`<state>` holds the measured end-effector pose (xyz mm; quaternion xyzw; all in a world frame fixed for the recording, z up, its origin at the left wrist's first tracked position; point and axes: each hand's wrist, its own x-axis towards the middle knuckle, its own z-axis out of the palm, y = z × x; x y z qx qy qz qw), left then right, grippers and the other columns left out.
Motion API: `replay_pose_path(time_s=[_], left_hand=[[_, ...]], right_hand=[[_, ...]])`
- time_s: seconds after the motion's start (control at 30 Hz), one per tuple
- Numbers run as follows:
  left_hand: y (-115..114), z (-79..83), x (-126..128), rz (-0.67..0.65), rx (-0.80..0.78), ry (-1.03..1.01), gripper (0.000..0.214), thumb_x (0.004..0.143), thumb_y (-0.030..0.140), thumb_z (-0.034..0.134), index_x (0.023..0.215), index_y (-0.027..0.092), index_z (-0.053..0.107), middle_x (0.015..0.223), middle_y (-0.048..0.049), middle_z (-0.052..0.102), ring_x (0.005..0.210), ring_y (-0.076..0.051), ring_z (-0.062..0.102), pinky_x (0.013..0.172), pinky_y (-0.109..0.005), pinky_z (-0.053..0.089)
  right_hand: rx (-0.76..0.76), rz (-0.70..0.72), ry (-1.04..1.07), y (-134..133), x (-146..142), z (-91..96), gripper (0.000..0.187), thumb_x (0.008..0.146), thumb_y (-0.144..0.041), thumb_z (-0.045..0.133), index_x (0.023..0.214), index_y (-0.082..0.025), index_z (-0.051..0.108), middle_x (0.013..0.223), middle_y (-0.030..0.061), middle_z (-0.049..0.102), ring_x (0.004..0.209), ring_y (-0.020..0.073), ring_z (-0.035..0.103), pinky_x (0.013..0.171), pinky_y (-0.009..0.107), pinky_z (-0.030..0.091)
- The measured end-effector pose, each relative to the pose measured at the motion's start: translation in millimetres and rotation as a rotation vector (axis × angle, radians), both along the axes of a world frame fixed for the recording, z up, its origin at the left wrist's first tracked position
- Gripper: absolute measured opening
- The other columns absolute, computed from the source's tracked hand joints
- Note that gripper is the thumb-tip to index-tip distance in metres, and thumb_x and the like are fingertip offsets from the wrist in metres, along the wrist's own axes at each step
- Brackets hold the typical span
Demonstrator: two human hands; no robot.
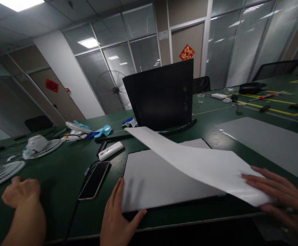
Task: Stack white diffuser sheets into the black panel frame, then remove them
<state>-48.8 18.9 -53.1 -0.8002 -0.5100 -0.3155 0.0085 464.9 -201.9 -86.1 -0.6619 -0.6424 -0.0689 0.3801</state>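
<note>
A flat grey-white panel (149,181) lies on the green table in front of me. A large white sheet (197,164) is lifted off it, rising from the far edge toward the near right. My right hand (284,198) grips the sheet's near right corner, fingers on top and one finger below. My left hand (118,218) lies flat with spread fingers on the panel's near left corner, thumb along its front edge.
A closed fist with a forearm (22,193) rests at the far left. A dark phone (94,180) and a white bar-shaped device (111,150) lie left of the panel. Behind stands a black monitor (164,94). Fan grilles (0,172) lie left, and a grey sheet (269,143) right.
</note>
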Motion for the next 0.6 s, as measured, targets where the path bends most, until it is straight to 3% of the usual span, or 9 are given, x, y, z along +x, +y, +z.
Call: replay_pose_path(time_s=[0.1,0.27,0.4,0.5,0.6], left_hand=[[0,0.7,5,0.09,-0.015,-0.109,0.12,0.081,0.061,0.084,0.174,0.035,0.013,0.166,-0.0114,0.052,0.145,-0.042,0.058,0.11,-0.06,0.06],[0,1.7,13,0.12,0.028,-0.274,0.126,0.084,0.061,0.08,0.174,0.032,-0.004,0.172,-0.0153,0.042,0.149,-0.044,0.053,0.116,-0.066,0.052],[1,2.5,14,0.104,0.114,-0.13,0.093,0.091,0.06,0.073,0.17,0.039,0.029,0.171,-0.0098,0.044,0.148,-0.045,0.054,0.116,-0.065,0.053],[0,4.9,14,0.081,0.167,-0.057,0.07,0.095,0.056,0.069,0.16,0.037,0.05,0.167,-0.0096,0.048,0.142,-0.043,0.06,0.113,-0.061,0.056],[-2,6.6,14,0.087,0.161,-0.055,0.062,0.099,0.052,0.062,0.157,0.032,0.055,0.164,-0.0124,0.052,0.139,-0.043,0.062,0.11,-0.062,0.057]], right_hand=[[-0.097,0.107,-0.107,14,-14,-1.8,0.054,0.101,-0.064,0.056,0.154,-0.058,0.05,0.151,-0.0071,0.055,0.138,0.0445,0.053,0.11,0.076,0.046],[-0.146,0.166,-0.144,20,-29,20.5,0.043,0.105,-0.062,0.057,0.147,-0.053,0.061,0.154,-0.0075,0.052,0.139,0.0398,0.053,0.116,0.074,0.038],[-0.195,0.205,-0.154,16,-29,27.7,0.065,0.092,-0.068,0.077,0.152,-0.051,0.057,0.157,-0.0024,0.049,0.141,0.0427,0.05,0.115,0.076,0.036],[-0.169,0.24,-0.127,13,-24,24.1,0.047,0.099,-0.059,0.069,0.145,-0.052,0.063,0.154,-0.0021,0.052,0.142,0.0407,0.049,0.116,0.076,0.034],[-0.134,0.257,-0.043,11,-16,22.2,0.034,0.108,-0.045,0.054,0.138,-0.049,0.069,0.144,-0.0035,0.062,0.139,0.0346,0.053,0.118,0.066,0.037]])
